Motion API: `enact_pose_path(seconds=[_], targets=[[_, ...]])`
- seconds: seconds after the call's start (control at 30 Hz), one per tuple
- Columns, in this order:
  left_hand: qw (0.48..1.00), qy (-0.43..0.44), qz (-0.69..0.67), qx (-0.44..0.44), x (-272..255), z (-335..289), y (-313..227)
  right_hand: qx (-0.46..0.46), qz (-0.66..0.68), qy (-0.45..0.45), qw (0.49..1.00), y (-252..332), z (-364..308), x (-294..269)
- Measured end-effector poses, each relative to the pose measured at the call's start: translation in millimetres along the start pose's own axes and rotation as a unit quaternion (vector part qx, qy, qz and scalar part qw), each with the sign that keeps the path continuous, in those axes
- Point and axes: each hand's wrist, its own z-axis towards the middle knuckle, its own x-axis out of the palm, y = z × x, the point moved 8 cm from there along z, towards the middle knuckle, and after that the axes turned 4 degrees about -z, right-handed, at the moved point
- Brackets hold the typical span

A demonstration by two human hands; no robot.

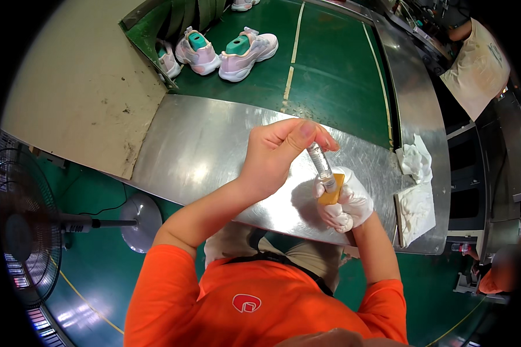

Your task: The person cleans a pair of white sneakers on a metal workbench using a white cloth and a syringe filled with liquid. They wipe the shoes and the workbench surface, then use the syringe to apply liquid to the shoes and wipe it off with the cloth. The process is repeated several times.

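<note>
Head view: left hand [278, 153], bare, fingers closed on the top end of a clear tube [319, 162]; right hand [354, 199], white-gloved, grips a yellow block [331, 194] at the tube's lower end. Tube and block are held up over the near right part of the metal desk [197, 144]. Tube markings too small to read. Red-and-white emblem [247, 303] on the orange shirt [295, 303]. White cloth [414, 159] at desk right; pink-white shoes [252, 55] far left on green belt [336, 75].
</note>
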Motion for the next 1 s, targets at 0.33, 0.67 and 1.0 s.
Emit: enact_pose_path(seconds=[0.33,0.67,1.0], targets=[[0.981,-0.029,-0.091,-0.169,-10.4,14.4,40.5,-0.047,-0.096,-0.251,0.962,24.3,0.0,-22.8],[0.977,-0.064,-0.123,-0.16,-18.6,20.4,43.9,-0.224,-0.242,-0.28,0.902,53.8,-17.1,-10.2],[0.94,-0.019,-0.235,-0.247,-0.2,7.8,52.5,-0.235,-0.119,-0.069,0.962,26.8,1.4,45.1]])
